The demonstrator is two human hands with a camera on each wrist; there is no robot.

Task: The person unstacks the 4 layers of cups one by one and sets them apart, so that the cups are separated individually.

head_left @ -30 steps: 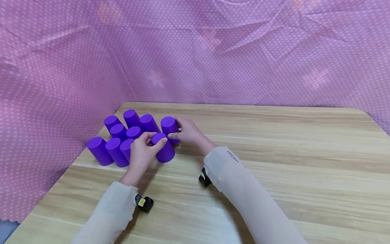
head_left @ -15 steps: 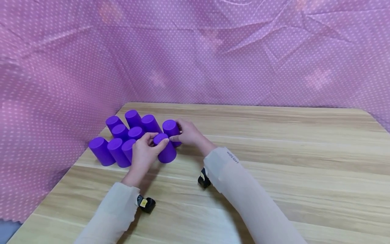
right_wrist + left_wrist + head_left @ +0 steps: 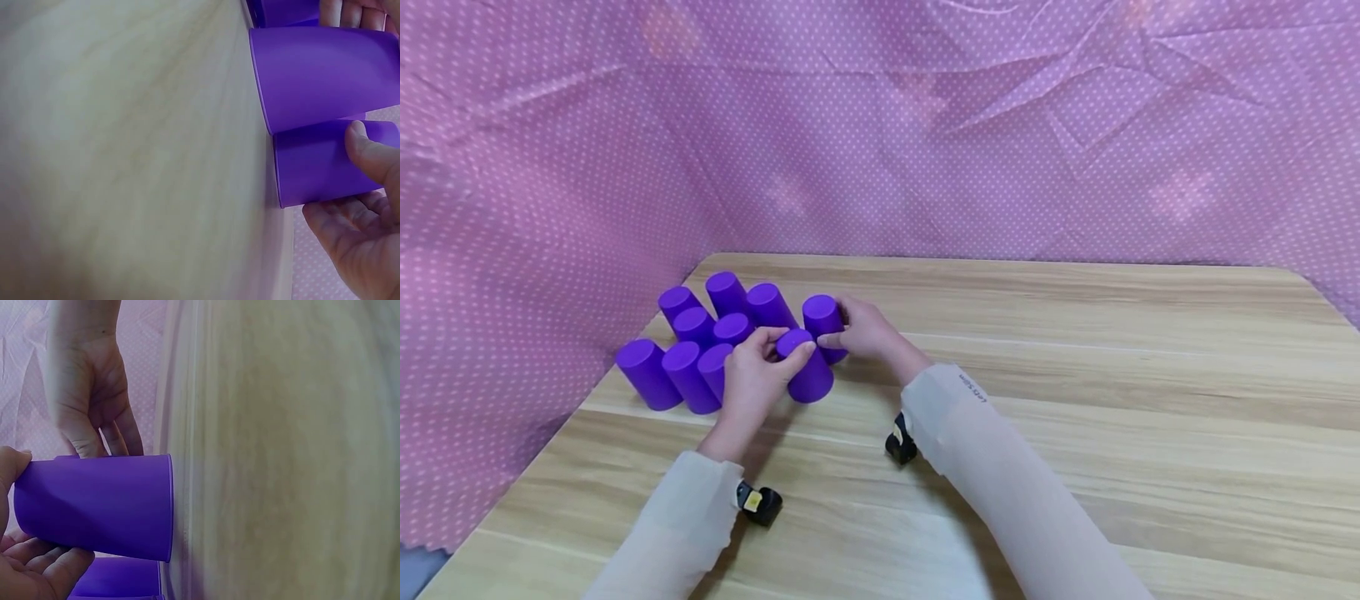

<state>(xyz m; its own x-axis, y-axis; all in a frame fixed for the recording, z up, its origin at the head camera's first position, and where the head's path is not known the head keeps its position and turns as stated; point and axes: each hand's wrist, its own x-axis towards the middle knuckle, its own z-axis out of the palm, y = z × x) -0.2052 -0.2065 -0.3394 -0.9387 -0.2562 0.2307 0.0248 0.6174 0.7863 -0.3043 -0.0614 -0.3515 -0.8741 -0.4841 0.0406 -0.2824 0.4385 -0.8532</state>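
Two upside-down purple cups stand close together at the right end of a cup group in the head view. My left hand [image 3: 752, 375] grips the nearer cup [image 3: 809, 377] near its top, thumb on the near side and fingers on the far left. Behind it, my right hand [image 3: 868, 329] holds the farther cup [image 3: 822, 313] from the right. The right wrist view shows that farther cup [image 3: 312, 169] between thumb and fingers, beside the nearer cup [image 3: 322, 75]. In the left wrist view the nearer cup [image 3: 94, 503] hides most of the farther one.
Several more upside-down purple cups [image 3: 647, 375] stand in rows to the left of my hands, one partly hidden behind my left hand. They stand on a wood-grain table [image 3: 1075, 400]. A pink dotted cloth [image 3: 925, 150] hangs behind the table and along its left side.
The farther cup and my right hand have shifted slightly nearer, bringing that cup closer to the one in my left hand. My left hand keeps its grip in about the same place.
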